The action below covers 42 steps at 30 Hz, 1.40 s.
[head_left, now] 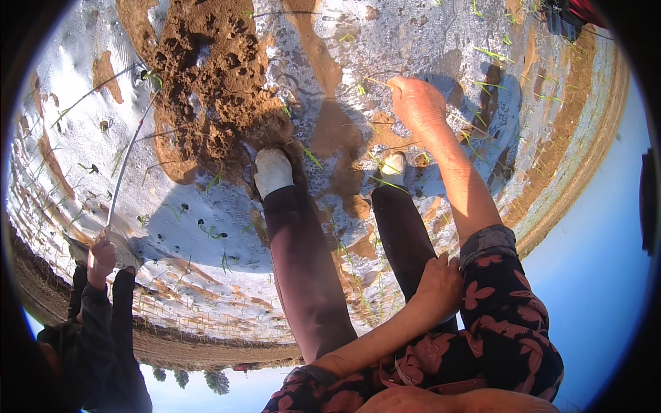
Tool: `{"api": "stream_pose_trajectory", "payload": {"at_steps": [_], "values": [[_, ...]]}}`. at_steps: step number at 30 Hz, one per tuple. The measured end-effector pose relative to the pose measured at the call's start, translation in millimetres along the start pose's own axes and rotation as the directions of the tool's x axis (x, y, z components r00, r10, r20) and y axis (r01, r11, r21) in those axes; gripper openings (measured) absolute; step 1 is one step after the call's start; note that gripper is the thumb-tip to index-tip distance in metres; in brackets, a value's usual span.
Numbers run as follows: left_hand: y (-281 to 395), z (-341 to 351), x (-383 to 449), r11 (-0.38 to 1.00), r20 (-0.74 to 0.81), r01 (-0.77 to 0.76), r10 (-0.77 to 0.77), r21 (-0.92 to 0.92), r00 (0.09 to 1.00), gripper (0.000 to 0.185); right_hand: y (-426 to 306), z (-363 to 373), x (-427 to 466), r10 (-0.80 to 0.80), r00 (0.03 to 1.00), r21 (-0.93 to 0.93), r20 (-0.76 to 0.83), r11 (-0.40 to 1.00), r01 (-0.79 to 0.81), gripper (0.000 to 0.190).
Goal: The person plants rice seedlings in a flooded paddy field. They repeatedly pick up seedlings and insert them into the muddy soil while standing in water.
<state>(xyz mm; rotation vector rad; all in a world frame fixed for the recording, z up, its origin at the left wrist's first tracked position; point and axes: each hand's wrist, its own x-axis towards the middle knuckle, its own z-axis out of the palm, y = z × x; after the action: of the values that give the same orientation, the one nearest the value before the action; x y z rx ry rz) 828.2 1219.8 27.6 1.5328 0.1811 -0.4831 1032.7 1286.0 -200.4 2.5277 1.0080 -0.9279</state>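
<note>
My right hand (421,106) is closed around a thin yellowish stick (378,81). The stick's tip points left, close above the plastic mulch film near a small green sprout (361,90). Bent across my body, my left hand (439,284) rests at my right knee, beside the rolled sleeve of my right arm; what its fingers touch is partly hidden. My two pale, muddy shoes (273,170) stand apart on the film. Thin green seedlings (386,173) rise around the right shoe.
Lumpy bare soil (211,93) covers the film ahead of my left shoe. At left, another person's hand (101,260) holds a long thin rod (125,160) reaching to a plant (148,76). Rows of seedlings stretch outward. A red-and-dark object (573,14) is at upper right.
</note>
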Motion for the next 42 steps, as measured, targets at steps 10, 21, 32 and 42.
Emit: {"api": "stream_pose_trajectory", "payload": {"at_steps": [10, 21, 32, 42], "values": [[3, -10, 2, 0.997, 0.171, 0.081, -0.081, 0.006, 0.982, 0.034, 7, 35, -10, 0.05, 0.995, -0.034, 0.082, 0.998, -0.047, 0.018], [-4, 3, 0, 0.998, -0.088, 0.019, -0.014, 0.063, 0.996, 0.032, 21, 43, -1, -0.078, 0.994, 0.282, 0.073, 0.958, 0.054, 0.02], [-4, 11, 4, 0.995, -0.165, 0.012, -0.029, -0.103, 0.986, 0.032, 59, 63, 20, -0.23, 0.973, 0.397, 0.027, 0.896, 0.201, 0.018], [1, 2, 10, 0.984, 0.129, 0.134, -0.119, -0.118, 0.985, 0.047, 58, 65, 21, -0.163, 0.977, 0.572, 0.14, 0.818, 0.055, 0.02]]}}
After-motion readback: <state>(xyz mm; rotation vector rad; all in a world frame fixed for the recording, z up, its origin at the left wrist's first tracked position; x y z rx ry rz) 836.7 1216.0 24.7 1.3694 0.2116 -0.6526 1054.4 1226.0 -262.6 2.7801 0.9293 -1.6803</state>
